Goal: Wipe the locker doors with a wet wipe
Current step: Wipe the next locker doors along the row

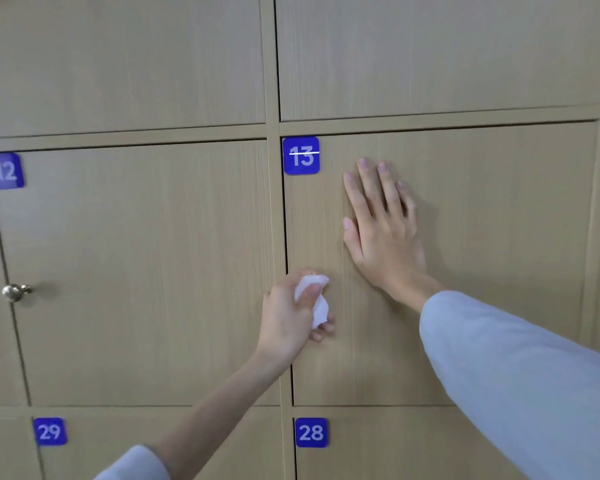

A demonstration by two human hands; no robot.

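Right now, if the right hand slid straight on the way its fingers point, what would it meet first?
The right hand lies flat on door 13, fingers pointing up. It would first cross that door's top edge, then reach the frame rail above. The number plate sits left of its path.

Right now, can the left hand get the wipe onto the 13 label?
Probably yes. The left hand grips the wipe low on that door, below the 13 label; the right hand lies flat to the side, leaving the way free.

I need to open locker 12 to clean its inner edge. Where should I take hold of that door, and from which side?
Grip the round metal knob at the left edge of door 12, coming straight on from the front. It sticks out on a short neck, so fingertips can likely pinch around the ball. The rest of the door looks flat.
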